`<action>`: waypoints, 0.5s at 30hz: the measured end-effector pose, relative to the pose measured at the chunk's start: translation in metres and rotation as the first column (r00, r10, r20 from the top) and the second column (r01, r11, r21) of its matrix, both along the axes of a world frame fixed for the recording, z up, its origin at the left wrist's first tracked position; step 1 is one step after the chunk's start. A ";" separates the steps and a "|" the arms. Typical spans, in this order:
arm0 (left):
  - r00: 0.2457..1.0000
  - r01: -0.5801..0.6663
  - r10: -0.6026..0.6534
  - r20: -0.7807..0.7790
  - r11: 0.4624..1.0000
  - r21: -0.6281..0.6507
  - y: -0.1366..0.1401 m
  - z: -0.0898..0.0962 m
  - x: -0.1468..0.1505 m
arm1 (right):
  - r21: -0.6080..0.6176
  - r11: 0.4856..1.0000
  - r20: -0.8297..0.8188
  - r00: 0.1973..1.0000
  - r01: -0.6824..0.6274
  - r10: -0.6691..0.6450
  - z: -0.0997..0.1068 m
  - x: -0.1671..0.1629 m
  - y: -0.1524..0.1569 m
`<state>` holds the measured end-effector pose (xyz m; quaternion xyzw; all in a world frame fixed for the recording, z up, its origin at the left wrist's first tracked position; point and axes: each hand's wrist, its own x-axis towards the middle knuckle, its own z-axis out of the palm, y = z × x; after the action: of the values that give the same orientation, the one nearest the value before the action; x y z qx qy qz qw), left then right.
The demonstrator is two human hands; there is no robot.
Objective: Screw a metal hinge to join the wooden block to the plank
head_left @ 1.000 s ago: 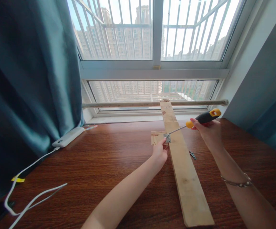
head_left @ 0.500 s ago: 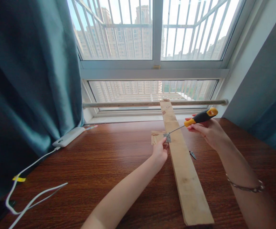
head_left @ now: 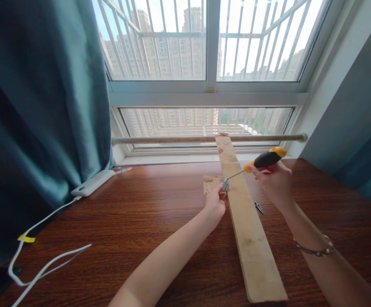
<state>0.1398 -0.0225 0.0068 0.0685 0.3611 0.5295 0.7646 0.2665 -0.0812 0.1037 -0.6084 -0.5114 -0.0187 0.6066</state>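
A long wooden board (head_left: 252, 230) lies lengthwise on the brown table. Against its left side sits a short wood block (head_left: 211, 183). A small metal hinge (head_left: 224, 184) bridges the two pieces. My left hand (head_left: 216, 204) pinches the hinge and block, thumb on top; the fingers beneath are partly hidden. In my right hand (head_left: 276, 181) is a yellow-and-black screwdriver (head_left: 265, 159), held by its handle at a slant. Its shaft points down-left, with the tip at the upper part of the hinge. Several screws (head_left: 259, 208) lie just right of the board.
A white power strip (head_left: 92, 183) with a white cable (head_left: 51, 260) lies at the left, beside the blue curtain (head_left: 44, 94). A horizontal rail (head_left: 166, 140) runs in front of the window, and the board's far end reaches it.
My right hand has shifted left and turned around the handle, and the screwdriver handle has moved slightly left and down. My left hand, the hinge and the board hold still.
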 end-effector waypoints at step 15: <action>1.000 0.006 -0.006 -0.011 1.000 0.017 -0.001 0.001 -0.001 | -0.042 0.871 -0.476 0.777 -0.489 0.413 0.013 0.008 -0.001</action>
<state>0.1389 -0.0239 0.0076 0.0790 0.3603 0.5298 0.7637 0.2745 -0.0820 0.1170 -0.5025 -0.4866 0.3113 0.6433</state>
